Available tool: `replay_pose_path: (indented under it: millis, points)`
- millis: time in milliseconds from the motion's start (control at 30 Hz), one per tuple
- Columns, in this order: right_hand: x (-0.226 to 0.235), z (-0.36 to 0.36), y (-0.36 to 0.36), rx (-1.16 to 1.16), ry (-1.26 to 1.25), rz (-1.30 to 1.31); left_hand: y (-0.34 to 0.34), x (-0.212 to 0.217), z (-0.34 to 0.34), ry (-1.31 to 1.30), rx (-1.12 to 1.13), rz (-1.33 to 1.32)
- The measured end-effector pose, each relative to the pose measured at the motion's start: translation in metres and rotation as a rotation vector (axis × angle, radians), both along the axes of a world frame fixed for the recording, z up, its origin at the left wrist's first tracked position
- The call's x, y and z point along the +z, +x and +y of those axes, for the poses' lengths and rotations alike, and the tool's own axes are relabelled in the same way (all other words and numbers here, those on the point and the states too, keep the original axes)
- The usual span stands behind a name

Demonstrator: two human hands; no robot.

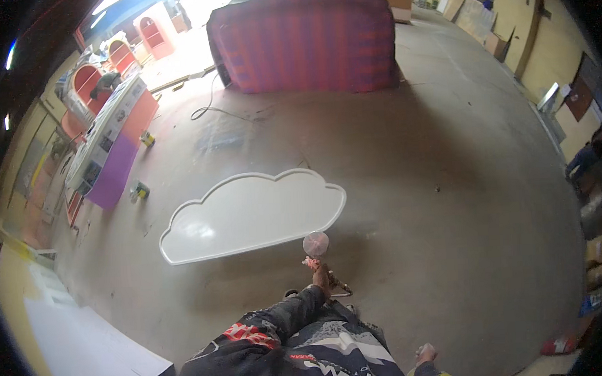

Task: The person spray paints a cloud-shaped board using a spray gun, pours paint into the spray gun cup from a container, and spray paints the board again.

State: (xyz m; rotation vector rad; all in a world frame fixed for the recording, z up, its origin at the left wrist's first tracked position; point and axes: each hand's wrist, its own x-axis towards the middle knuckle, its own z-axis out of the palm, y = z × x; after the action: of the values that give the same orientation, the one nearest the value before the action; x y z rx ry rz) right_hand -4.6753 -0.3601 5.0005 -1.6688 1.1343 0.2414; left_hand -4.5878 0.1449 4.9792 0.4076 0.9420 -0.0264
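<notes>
We have one left hand (321, 277) closed firmly around one spray gun with a round clear cup (315, 244), held near the lower edge of one white, smooth, cloud-shaped panel with a raised rim (255, 217). Our one right hand (426, 354) hangs low, fingers loosely curled; seen small near the frame's edge, we cannot tell whether it grips anything. Beyond the panel we count two small paint-smeared cans (138, 191) on the left and one big red-and-purple striped block (304, 45) farther off
</notes>
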Motion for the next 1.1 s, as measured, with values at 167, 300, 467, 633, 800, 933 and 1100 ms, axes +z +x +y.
replay_pose_path:
  millis: [167,300,467,633,800,933,1100]
  points:
    - [-0.024,-0.137,0.122,-0.046,-0.005,-0.152,0.202,0.036,-0.16,-0.101,-0.012,0.009]
    - [0.014,-0.176,0.315,0.025,0.068,-0.16,0.382,-0.016,-0.238,0.079,0.138,0.061]
    - [0.016,-0.204,0.591,0.019,0.124,-0.155,0.684,-0.022,-0.303,-0.104,0.015,0.116]
    - [0.041,-0.23,0.953,0.086,0.164,-0.137,1.065,-0.029,-0.345,-0.094,0.054,0.13]
    - [0.042,-0.271,1.28,0.17,0.203,-0.072,1.377,-0.061,-0.393,-0.09,0.117,0.184]
    - [0.087,-0.306,1.568,-0.059,0.114,-0.181,1.603,-0.045,-0.413,-0.07,0.125,0.254]
    - [0.097,-0.408,1.781,0.16,0.018,-0.16,1.815,-0.01,-0.504,-0.072,-0.033,0.289]
